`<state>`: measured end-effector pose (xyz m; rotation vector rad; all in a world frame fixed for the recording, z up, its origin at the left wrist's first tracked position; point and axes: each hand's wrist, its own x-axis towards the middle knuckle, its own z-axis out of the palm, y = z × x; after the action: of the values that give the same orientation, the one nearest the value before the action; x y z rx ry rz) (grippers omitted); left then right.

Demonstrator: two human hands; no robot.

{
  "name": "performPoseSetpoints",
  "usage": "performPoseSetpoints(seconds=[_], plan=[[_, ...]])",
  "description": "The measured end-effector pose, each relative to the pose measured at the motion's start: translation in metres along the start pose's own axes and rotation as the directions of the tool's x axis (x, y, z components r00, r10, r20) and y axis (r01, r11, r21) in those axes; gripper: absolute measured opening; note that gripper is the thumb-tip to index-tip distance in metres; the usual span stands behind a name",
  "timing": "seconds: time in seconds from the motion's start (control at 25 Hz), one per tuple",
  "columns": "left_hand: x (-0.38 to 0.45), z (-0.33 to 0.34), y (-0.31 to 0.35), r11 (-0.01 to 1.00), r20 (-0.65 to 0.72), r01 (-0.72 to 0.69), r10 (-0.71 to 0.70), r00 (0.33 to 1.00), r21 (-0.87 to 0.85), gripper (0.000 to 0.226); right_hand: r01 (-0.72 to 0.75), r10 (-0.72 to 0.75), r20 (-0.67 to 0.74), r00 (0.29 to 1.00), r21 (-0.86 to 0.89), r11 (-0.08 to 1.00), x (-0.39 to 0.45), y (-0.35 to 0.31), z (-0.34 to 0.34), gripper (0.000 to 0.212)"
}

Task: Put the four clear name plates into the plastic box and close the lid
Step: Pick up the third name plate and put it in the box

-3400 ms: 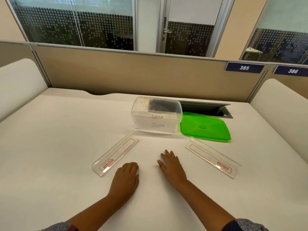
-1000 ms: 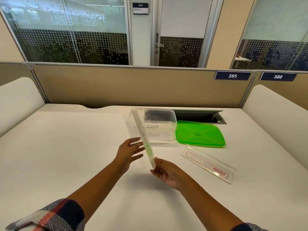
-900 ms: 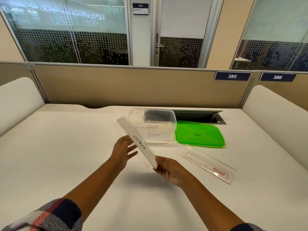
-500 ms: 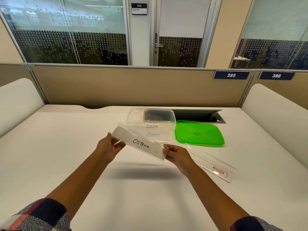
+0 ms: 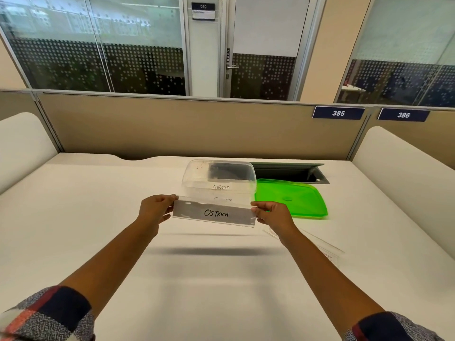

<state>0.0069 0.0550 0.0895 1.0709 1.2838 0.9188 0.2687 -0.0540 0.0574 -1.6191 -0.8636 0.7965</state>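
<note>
Nameplate [image 5: 214,214] level, long axis left-right

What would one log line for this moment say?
both hands: hold OSTRICH name plate above table | box: open | green lid: beside box | another plate: on table

Clear OSTRICH name plate [image 5: 214,214] aloft, level

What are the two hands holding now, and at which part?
The OSTRICH name plate, held level above the table: left hand at its left end, right hand at its right end.
</note>
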Motion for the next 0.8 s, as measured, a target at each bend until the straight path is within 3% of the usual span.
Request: performPoseSetpoints(seconds=[0.24, 0.36, 0.6, 0.8], plan=[[0.016, 0.014, 0.012, 0.999, -0.012, 0.035, -0.035, 0.999, -0.001, 0.017, 0.014, -0.017, -0.111, 0.994, -0.024, 1.0, 0.023, -0.011, 0.0, 0.022], [0.031, 0.02, 0.02, 1.0, -0.053, 0.026, -0.025, 0.998, 0.003, 0.019, -0.011, 0.024, -0.157, 0.987, 0.087, 0.996, 0.035, -0.023, 0.003, 0.01], [0.06, 0.026, 0.032, 0.99, -0.139, -0.071, 0.088, 0.986, 0.118, 0.026, -0.066, 0.124, -0.116, 0.985, 0.41, 0.91, 0.061, -0.048, 0.011, 0.013], [0.077, 0.033, 0.042, 0.971, -0.151, -0.13, 0.162, 0.975, 0.202, 0.017, -0.075, 0.128, -0.087, 0.988, 0.451, 0.889, 0.08, -0.055, 0.013, 0.013]])
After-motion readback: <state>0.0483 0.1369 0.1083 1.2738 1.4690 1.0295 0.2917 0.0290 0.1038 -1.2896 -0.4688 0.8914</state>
